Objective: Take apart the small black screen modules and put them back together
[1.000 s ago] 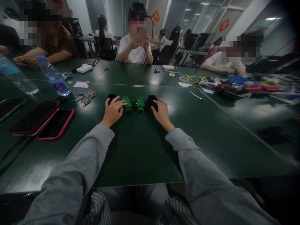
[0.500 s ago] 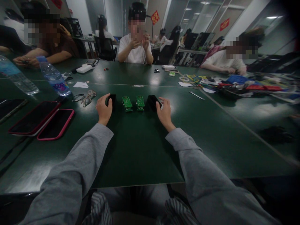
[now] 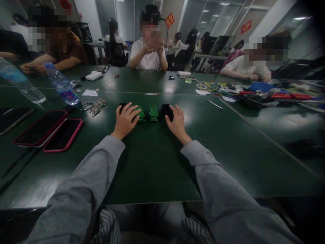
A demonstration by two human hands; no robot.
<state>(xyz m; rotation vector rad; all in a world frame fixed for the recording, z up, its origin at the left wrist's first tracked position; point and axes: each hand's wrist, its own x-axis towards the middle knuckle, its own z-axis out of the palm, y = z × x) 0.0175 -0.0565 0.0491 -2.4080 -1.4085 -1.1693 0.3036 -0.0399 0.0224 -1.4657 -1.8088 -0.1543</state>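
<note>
My left hand (image 3: 126, 119) is open, fingers spread, above the left green circuit board (image 3: 141, 114). It partly hides that board and a black box (image 3: 123, 105) behind the fingers. Whether it touches either one I cannot tell. A second green circuit board (image 3: 153, 112) lies in the middle, parallel to the first, with no hand on it. My right hand (image 3: 177, 121) is at the right side of another black box (image 3: 166, 111). Its thumb and fingers are apart around the box's near right corner, open rather than closed round it.
Phones (image 3: 63, 135) lie at the left, with water bottles (image 3: 62, 84) and eyeglasses (image 3: 98, 107) beyond. A slim metal tool (image 3: 215, 104) is right of my hands. A heap of cables (image 3: 254, 91) covers the far right. People sit across the green table (image 3: 152, 169).
My left hand has moved right, from beside the left black box to over the left circuit board, its fingers spreading. My right hand has come slightly closer round the right black box.
</note>
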